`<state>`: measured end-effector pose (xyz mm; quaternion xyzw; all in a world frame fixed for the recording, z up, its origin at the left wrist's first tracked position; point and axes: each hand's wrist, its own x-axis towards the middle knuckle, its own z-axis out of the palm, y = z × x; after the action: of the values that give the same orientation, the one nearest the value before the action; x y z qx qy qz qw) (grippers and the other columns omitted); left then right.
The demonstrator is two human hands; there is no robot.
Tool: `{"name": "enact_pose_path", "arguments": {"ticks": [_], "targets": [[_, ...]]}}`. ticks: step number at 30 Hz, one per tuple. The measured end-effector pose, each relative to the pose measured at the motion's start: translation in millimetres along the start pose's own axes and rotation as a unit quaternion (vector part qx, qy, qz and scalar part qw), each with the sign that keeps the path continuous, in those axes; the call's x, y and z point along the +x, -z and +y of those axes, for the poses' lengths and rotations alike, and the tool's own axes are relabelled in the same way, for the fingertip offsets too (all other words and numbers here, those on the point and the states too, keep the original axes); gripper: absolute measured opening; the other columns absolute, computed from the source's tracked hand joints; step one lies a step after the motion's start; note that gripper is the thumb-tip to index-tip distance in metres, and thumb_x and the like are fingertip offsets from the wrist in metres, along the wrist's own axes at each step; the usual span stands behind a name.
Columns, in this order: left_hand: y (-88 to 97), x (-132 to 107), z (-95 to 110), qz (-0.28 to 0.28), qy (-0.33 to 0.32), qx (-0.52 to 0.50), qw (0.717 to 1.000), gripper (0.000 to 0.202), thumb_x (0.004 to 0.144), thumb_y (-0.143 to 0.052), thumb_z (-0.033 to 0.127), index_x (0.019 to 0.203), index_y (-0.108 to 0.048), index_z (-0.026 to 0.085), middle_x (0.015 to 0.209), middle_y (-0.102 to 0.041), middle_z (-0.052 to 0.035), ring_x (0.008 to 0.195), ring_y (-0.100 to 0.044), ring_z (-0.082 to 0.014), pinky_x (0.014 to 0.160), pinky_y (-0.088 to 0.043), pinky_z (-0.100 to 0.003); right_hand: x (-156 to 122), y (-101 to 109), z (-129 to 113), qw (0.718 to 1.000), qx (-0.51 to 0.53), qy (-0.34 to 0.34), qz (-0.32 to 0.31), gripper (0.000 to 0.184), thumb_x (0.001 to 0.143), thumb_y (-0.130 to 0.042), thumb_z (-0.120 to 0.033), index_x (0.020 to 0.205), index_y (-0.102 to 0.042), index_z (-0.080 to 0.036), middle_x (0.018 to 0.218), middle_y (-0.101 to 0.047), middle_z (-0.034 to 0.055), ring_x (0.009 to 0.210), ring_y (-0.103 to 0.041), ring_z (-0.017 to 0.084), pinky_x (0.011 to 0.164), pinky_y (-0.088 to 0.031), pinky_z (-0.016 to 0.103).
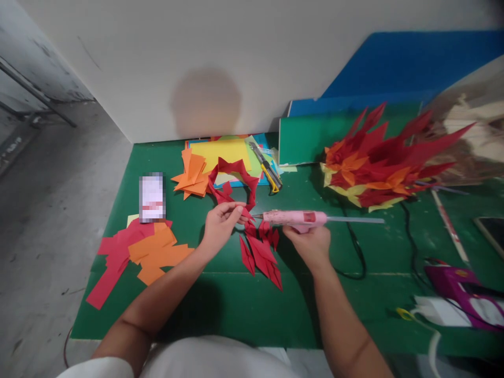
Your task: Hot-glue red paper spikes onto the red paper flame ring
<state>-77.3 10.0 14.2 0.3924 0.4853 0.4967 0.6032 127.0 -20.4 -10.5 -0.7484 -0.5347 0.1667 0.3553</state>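
A green mat [220, 310] covers the work surface, and at its far right lies a large finished-looking burst of red, orange and yellow paper spikes [378, 163]. In the middle, the red paper ring [236, 184] of folded pieces seems only partly built: an arc curves from far centre down to a cluster of points near the person, and loose red and orange paper pieces [137, 252] on the left, plus an orange folded stack [192, 178] farther back, remain unused, so I judge a good share of assembly is left.

The right hand [309, 244] is wrapped around the pink glue gun [295, 218], its nozzle touching the ring beside the left hand [220, 226], whose fingers pinch a red fold.

The yellow utility knife [268, 170] lies far centre. Whether glue is flowing cannot be seen. A blurred label [151, 197] is unreadable, and the purple object [464, 294] at the near right is cut off.
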Motion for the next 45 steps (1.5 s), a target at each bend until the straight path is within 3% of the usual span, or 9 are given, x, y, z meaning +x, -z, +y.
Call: {"name": "enact_pose_path", "arguments": {"ticks": [8, 40, 42, 45], "targets": [[1.7, 1, 2, 0.003, 0.002, 0.009, 1.000, 0.030, 0.069, -0.073, 0.042, 0.082, -0.070, 0.015, 0.063, -0.069, -0.0012, 0.055, -0.065, -0.0111, 0.058, -0.055, -0.023, 0, 0, 0, 1.000, -0.010, 0.007, -0.020, 0.022, 0.059, -0.056, -0.040, 0.050, -0.054, -0.021, 0.047, -0.058, 0.0013, 0.048, -0.056, 0.019, 0.049, -0.042, 0.028], [6.8, 4, 5, 0.028, -0.016, -0.019, 0.999, 0.031, 0.070, -0.073, 0.042, 0.086, -0.071, 0.015, 0.066, -0.070, -0.0019, 0.058, -0.065, -0.0114, 0.061, -0.055, -0.024, 5, 6, 1, 0.999, -0.037, 0.016, -0.029, 0.027, 0.060, -0.057, -0.042, 0.044, -0.044, -0.023, 0.041, -0.049, 0.0002, 0.045, -0.051, 0.017, 0.046, -0.038, 0.027], [7.3, 5, 6, 0.028, -0.017, -0.020, 0.999, 0.031, 0.070, -0.073, 0.042, 0.086, -0.071, 0.015, 0.065, -0.069, -0.0016, 0.058, -0.065, -0.0112, 0.061, -0.054, -0.024, 8, 8, 2, 0.999, -0.025, 0.000, -0.023, 0.029, 0.059, -0.061, -0.047, 0.052, -0.049, -0.022, 0.048, -0.055, 0.0014, 0.049, -0.054, 0.018, 0.047, -0.040, 0.028], [7.7, 5, 7, 0.027, -0.021, -0.026, 0.999, 0.030, 0.071, -0.072, 0.042, 0.086, -0.071, 0.016, 0.066, -0.068, -0.0007, 0.058, -0.064, -0.0104, 0.060, -0.053, -0.023, 13, 9, 9, 0.999, 0.017, -0.026, 0.016, 0.047, 0.055, -0.070, -0.054, 0.082, -0.055, -0.019, 0.076, -0.066, 0.0074, 0.064, -0.060, 0.022, 0.053, -0.045, 0.030]]}}
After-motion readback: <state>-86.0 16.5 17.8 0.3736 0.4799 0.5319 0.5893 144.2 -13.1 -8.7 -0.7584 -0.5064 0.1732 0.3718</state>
